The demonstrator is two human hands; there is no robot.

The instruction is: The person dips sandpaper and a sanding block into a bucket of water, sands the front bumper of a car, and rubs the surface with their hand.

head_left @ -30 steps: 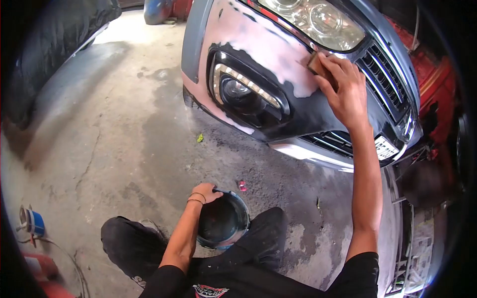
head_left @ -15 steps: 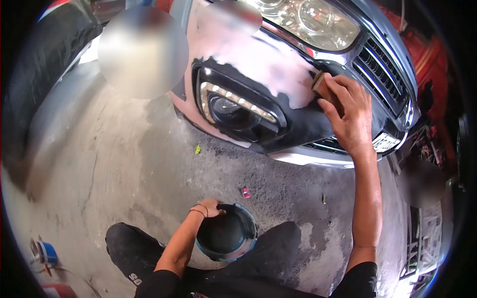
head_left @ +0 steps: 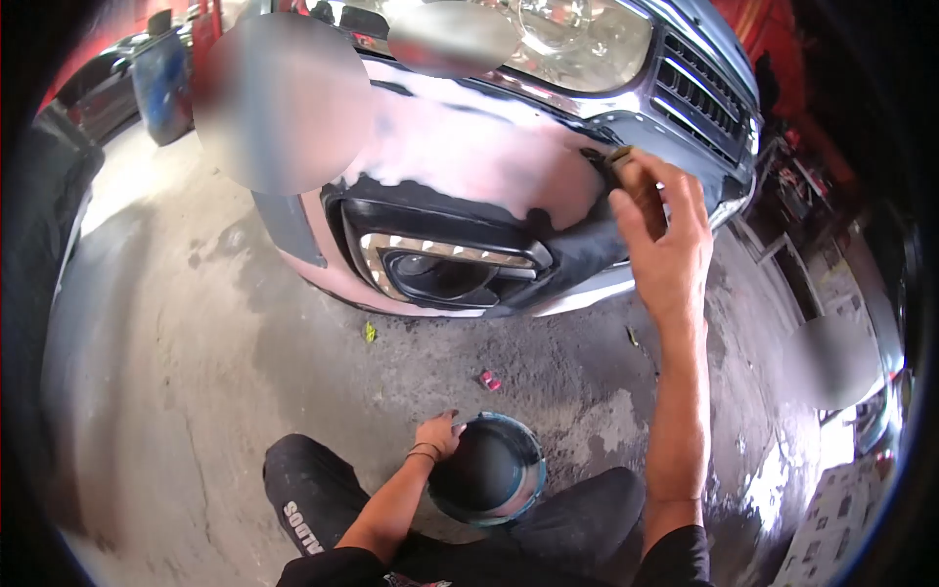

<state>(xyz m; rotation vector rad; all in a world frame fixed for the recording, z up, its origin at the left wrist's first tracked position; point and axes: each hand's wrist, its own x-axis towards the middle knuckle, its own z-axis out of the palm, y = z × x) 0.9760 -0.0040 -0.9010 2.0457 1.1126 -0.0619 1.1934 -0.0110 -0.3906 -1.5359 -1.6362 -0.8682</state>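
Observation:
My right hand (head_left: 665, 220) is closed round a brown sanding block (head_left: 636, 181) and holds it at the car's front bumper (head_left: 479, 147), just below the headlight. Whether the block touches the surface is hard to tell. Pale pink patches and black areas cover the bumper, which carries a fog light (head_left: 445, 274) in its lower part. Between my knees, a round bucket (head_left: 533, 479) with dark contents stands on the floor. My left hand (head_left: 439, 434) grips its rim at the left.
The headlight (head_left: 577, 39) and the grille (head_left: 699, 93) are above the bumper. On the concrete floor (head_left: 225, 391) lie a small pink-red scrap (head_left: 490, 380) and a yellow-green one (head_left: 370, 332). A blue drum (head_left: 162, 93) stands at the back left. Blurred circles hide some areas.
The view has shifted, so the car sits further left and the bucket further right. My right hand stays by the bumper with the block; my left hand stays on the bucket's rim.

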